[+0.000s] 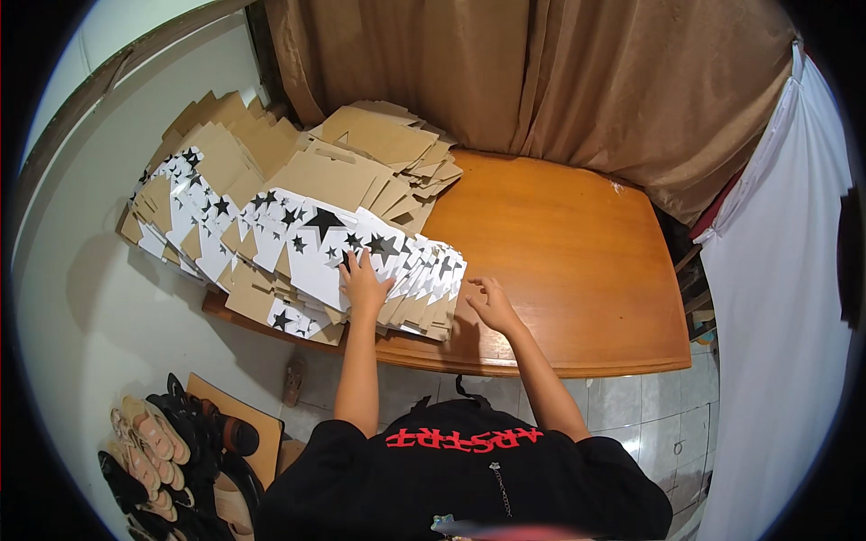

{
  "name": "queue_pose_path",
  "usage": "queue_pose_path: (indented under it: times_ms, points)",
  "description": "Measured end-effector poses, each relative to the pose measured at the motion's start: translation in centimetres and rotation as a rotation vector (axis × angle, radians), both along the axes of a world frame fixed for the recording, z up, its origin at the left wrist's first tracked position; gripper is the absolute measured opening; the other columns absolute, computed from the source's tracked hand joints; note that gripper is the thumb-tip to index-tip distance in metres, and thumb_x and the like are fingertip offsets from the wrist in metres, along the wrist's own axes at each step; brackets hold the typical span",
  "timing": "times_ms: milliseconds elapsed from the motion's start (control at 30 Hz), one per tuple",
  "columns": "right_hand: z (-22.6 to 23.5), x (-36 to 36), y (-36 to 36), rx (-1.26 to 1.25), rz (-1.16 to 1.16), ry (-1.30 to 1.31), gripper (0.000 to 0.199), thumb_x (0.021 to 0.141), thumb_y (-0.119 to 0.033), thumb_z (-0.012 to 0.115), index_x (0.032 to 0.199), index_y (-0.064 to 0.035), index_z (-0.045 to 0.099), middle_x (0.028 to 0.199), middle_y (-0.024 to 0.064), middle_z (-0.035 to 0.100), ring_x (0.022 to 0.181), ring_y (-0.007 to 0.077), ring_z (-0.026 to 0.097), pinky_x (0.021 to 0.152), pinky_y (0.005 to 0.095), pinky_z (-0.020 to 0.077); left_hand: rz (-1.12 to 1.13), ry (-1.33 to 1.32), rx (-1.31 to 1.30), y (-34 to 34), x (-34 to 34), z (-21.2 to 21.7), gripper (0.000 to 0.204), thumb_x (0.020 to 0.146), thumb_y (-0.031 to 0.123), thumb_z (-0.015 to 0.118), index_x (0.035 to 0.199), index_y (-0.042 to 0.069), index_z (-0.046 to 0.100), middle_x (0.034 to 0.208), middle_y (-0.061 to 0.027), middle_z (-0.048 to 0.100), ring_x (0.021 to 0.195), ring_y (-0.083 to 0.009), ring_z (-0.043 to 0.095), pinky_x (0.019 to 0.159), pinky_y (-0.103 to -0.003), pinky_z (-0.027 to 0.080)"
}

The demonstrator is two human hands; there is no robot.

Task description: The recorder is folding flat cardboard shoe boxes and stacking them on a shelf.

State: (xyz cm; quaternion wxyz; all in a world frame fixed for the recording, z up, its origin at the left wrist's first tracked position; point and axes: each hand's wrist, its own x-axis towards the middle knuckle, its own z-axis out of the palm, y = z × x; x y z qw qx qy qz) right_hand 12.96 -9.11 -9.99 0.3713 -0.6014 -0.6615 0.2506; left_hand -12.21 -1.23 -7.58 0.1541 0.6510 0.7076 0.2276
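Note:
A fanned pile of flat cardboard box blanks, white with black stars on one face and brown on the other, covers the left part of the wooden table. My left hand rests on a white starred blank in this pile, its fingers spread. Just past the pile's right end, my right hand hovers near the blanks' edges over the table. Its fingers are apart and slightly curled, with nothing visible in them.
Plain brown cardboard blanks lie stacked at the back left. The orange-brown wooden table extends right. Brown curtains hang behind it, and a white cloth hangs at right. Several sandals and shoes sit at lower left.

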Motion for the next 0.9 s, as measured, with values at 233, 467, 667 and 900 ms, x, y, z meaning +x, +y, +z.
queue_pose_path:
  times_ms: [233, 467, 667, 900]
  points:
    - [-0.6, 0.5, 1.1, -0.072, 0.015, 0.114, 0.036, 0.081, -0.019, 0.06, 0.112, -0.001, 0.051, 0.111, 0.0195, 0.049, 0.098, 0.0291, 0.052, 0.083, 0.0357, 0.0446, -0.045, -0.05, 0.157, -0.1, -2.3, 3.3, 0.072, 0.057, 0.02, 0.073, 0.123, 0.003, 0.05, 0.13, -0.0252, 0.041, 0.119, -0.0441, 0.039, 0.093, -0.046, 0.041]
    - [0.1, -0.1, 3.6, -0.063, -0.006, 0.167, 0.038, 0.081, -0.019, 0.06, 0.113, -0.0005, 0.051, 0.108, 0.0178, 0.05, 0.088, 0.0261, 0.053, 0.079, 0.035, 0.045, 0.069, -0.115, 0.662, -1.6, -5.9, 13.6, 0.032, 0.079, 0.011, 0.056, 0.109, -0.001, 0.06, 0.108, -0.0225, 0.06, 0.096, -0.0354, 0.059, 0.087, -0.038, 0.044]
    - [0.4, -1.8, 5.2, -0.035, 0.026, 0.198, 0.037, 0.081, -0.017, 0.059, 0.112, -0.0005, 0.051, 0.109, 0.0165, 0.051, 0.089, 0.0259, 0.054, 0.079, 0.0339, 0.045, 0.368, -0.057, 0.798, -2.2, -8.9, 20.2, 0.025, 0.087, 0.008, 0.048, 0.107, 0.0, 0.061, 0.095, -0.0189, 0.065, 0.082, -0.0321, 0.064, 0.07, -0.038, 0.049]
    - [0.7, -1.6, 5.4, -0.038, 0.029, 0.236, 0.037, 0.08, -0.016, 0.06, 0.112, -0.0006, 0.05, 0.112, 0.0161, 0.05, 0.092, 0.0264, 0.054, 0.081, 0.0348, 0.0449, 0.229, -0.548, 1.156, -0.6, -9.8, 20.2, 0.027, 0.091, 0.011, 0.05, 0.109, -0.009, 0.056, 0.091, -0.0161, 0.066, 0.077, -0.017, 0.061, 0.069, -0.027, 0.047]
